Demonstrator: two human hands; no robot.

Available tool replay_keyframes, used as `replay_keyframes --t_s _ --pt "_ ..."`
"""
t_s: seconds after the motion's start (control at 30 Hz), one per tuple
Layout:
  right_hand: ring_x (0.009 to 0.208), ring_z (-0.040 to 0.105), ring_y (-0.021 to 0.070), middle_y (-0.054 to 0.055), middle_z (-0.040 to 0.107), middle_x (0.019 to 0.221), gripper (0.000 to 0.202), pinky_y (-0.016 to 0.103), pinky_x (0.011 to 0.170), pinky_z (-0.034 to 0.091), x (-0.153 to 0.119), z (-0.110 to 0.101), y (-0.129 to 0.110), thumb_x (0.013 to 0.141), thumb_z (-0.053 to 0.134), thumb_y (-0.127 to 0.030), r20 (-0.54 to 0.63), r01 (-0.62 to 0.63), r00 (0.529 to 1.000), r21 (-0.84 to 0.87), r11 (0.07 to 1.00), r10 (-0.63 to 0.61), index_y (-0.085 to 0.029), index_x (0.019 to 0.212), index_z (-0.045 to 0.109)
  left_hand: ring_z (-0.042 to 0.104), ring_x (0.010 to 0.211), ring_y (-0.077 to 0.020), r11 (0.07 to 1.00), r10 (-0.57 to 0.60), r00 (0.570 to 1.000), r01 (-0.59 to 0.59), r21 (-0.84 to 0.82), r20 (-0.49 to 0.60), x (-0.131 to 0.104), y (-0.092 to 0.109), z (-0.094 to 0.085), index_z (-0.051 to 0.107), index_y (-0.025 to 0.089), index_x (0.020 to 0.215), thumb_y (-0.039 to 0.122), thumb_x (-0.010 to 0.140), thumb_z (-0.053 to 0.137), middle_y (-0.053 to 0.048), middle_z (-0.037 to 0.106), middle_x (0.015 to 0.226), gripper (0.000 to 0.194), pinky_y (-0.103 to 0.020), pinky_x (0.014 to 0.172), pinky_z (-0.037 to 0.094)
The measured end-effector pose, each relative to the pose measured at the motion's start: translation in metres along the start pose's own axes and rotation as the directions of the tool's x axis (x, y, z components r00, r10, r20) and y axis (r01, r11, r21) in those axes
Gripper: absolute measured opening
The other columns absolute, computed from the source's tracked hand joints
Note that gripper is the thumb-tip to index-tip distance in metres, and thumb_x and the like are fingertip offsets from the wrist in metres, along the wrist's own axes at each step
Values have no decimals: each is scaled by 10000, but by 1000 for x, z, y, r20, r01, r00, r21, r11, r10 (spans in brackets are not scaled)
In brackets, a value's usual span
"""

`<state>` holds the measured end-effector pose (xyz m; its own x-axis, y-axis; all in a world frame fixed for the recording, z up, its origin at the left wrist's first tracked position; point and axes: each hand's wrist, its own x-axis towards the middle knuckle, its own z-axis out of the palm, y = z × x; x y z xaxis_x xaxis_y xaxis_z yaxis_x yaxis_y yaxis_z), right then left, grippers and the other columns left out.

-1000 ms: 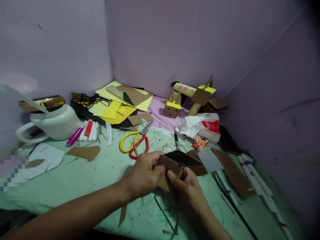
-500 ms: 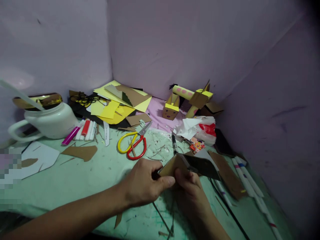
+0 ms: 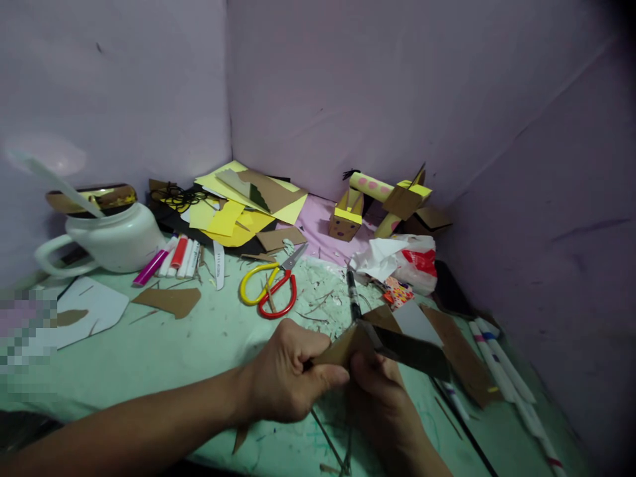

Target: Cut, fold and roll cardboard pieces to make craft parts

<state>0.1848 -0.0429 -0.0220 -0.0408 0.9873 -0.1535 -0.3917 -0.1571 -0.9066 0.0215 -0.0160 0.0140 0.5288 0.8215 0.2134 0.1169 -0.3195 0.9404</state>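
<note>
My left hand (image 3: 298, 374) pinches the left edge of a piece of brown cardboard (image 3: 342, 350), its thumb lying across the front. From the right, my right hand (image 3: 380, 391) grips the same cardboard with the thumb pressed on it. A dark flat panel (image 3: 412, 351) juts out to the right above that hand; whether it is a folded part of the cardboard I cannot tell. Behind the hands lies a black pen (image 3: 353, 295). Scissors (image 3: 278, 291) with one yellow and one red handle rest open on the green tabletop (image 3: 173, 358), just beyond my left hand.
A white mug (image 3: 114, 238), several markers (image 3: 173, 257) and cardboard scraps (image 3: 171, 301) lie at left. Yellow paper (image 3: 223, 222) is piled behind. Spotted cardboard figures (image 3: 345, 222) stand at the back near a plastic bag (image 3: 420, 262). White-barrelled pens (image 3: 497, 361) lie at right.
The whole view has shifted slightly, so the table things appear further right. The dark panel has tilted downward at its right end. Both hands keep hold of the cardboard.
</note>
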Motion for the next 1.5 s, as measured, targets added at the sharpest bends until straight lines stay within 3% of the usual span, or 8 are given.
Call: replay_keyframes --t_s 0.37,0.53,0.77,0.87,0.97,1.1,1.33,1.5 --pt "634 620 189 53 692 736 363 313 620 494 11 11 -18 574 812 -325 -159 17 987 -52 998 -25 -140 851 666 295 465 -100 954 -291 957 289 80 10 15 -4 -4 323 217 497 418 803 419 59 301 479 379 -247 449 223" --pt "450 445 83 -29 545 496 256 220 451 374 11 16 -27 486 794 -269 7 -101 994 -268 958 106 -134 574 594 551 661 -161 909 -358 933 339 -241 -39 22 -2 -6 625 168 710 309 620 702 -1 599 667 184 -258 602 425" --pt "563 530 120 5 623 629 147 235 529 420 3 26 -29 615 656 -269 -45 97 991 -376 921 -122 -147 694 673 573 567 -148 611 -649 740 368 -701 -177 22 -6 -3 699 105 654 297 421 877 -39 667 613 351 -245 531 469" --pt "538 530 125 1 608 588 59 233 500 405 -2 28 -22 660 630 -203 -79 305 913 -519 798 -401 -170 645 677 522 521 -99 597 -637 752 338 -728 -172 22 -7 -3 693 114 624 296 366 906 -12 643 583 381 -184 458 413" --pt "484 504 112 -7 571 528 62 232 484 390 -6 29 -19 691 629 -149 9 545 736 -601 585 -676 -164 642 664 527 556 -96 578 -619 774 331 -746 -136 23 -8 -2 682 138 606 292 330 918 6 632 581 394 -181 514 447" --pt "467 499 114 24 583 519 53 239 477 392 -8 29 -21 711 625 -112 126 680 576 -623 388 -808 -126 671 655 568 632 -122 489 -540 841 343 -802 30 22 -9 -1 667 152 596 246 443 896 -2 636 594 290 -217 652 488" --pt "466 503 128 51 584 486 117 250 464 383 -9 30 -21 765 582 -87 205 719 527 -625 304 -825 -86 702 680 583 628 -142 489 -416 902 327 -809 114 21 -7 -1 669 165 614 223 561 847 -17 637 626 195 -235 619 502" --pt "499 519 146 38 603 538 106 267 490 392 -11 27 -21 791 591 -163 184 687 598 -619 381 -780 -127 773 689 585 594 -137 533 -532 845 283 -797 -56 23 -8 -1 678 147 578 221 429 902 -25 643 587 279 -230 594 522"
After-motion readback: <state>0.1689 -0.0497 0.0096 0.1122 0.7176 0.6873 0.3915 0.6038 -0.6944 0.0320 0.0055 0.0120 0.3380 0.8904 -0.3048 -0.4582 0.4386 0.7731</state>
